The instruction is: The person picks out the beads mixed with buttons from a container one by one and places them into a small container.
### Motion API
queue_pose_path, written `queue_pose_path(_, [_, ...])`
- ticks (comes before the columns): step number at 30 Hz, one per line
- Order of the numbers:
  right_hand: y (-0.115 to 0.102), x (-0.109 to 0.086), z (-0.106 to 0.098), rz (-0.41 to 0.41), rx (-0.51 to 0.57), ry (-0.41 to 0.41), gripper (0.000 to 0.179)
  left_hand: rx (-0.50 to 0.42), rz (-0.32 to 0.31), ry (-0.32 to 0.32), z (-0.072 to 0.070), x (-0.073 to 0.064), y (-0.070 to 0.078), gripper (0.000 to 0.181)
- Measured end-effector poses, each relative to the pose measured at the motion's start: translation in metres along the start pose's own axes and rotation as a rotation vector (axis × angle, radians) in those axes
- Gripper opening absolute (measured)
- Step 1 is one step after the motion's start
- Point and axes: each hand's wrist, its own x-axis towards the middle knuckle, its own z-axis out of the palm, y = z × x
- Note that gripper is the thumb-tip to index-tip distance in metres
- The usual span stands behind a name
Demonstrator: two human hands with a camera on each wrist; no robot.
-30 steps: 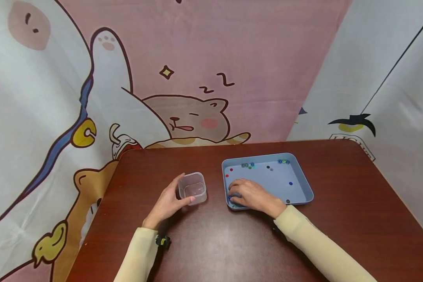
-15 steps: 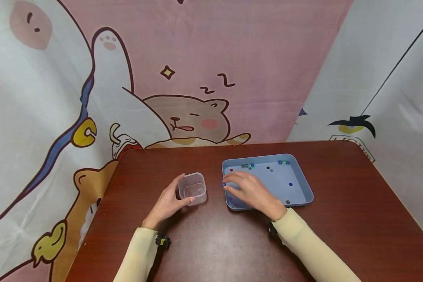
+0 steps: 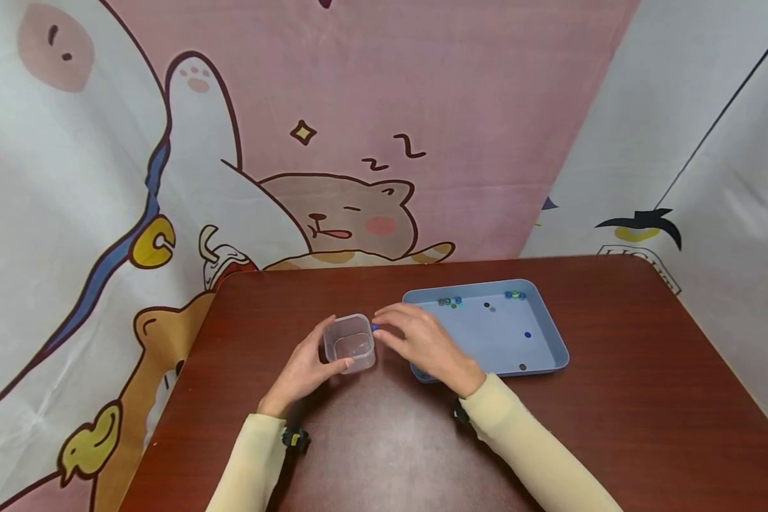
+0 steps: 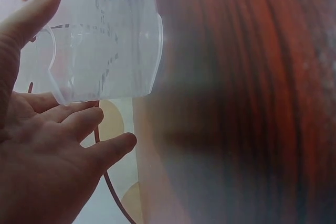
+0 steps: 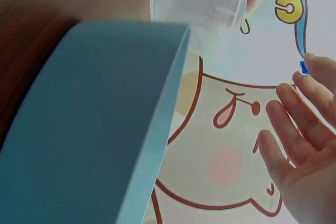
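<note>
On the brown table, my left hand [image 3: 304, 373] holds a clear plastic container [image 3: 358, 364] between thumb and fingers; its open top faces up. Its thumb and fingers sit on opposite sides of the clear wall [image 4: 113, 51] in the left wrist view. My right hand [image 3: 427, 350] is raised just right of the container rim, pinching a small shiny blue bead [image 3: 375, 327] between thumb and index finger. In the right wrist view the bead [image 5: 303, 67] shows at the fingertips, while the other fingers are spread. The bead is outside the container.
Beneath and beyond the right hand lies a shallow blue tray [image 3: 486, 340]. Several small glassy pieces [image 3: 451, 302] sit along its far edge, with more [image 3: 515, 294] at the far right corner. A single blue piece [image 3: 528, 334] lies further right. A printed cloth hangs behind the table.
My right hand has lifted out of the tray's left part with the blue bead and moved left to the container rim. The left hand and container have stayed put.
</note>
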Motion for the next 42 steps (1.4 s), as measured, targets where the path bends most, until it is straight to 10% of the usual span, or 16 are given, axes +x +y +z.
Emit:
queue_pose_path(27, [0.007,0.01,0.043,-0.042,-0.103,-0.084,0.017,0.022,-0.013,-0.013,-0.002,-0.002,0.003,0.096])
queue_pose_path(42, [0.004,-0.004,-0.008,0.053,-0.06,-0.073,0.028,0.026,-0.026,-0.032,-0.003,-0.002,0.005,0.099])
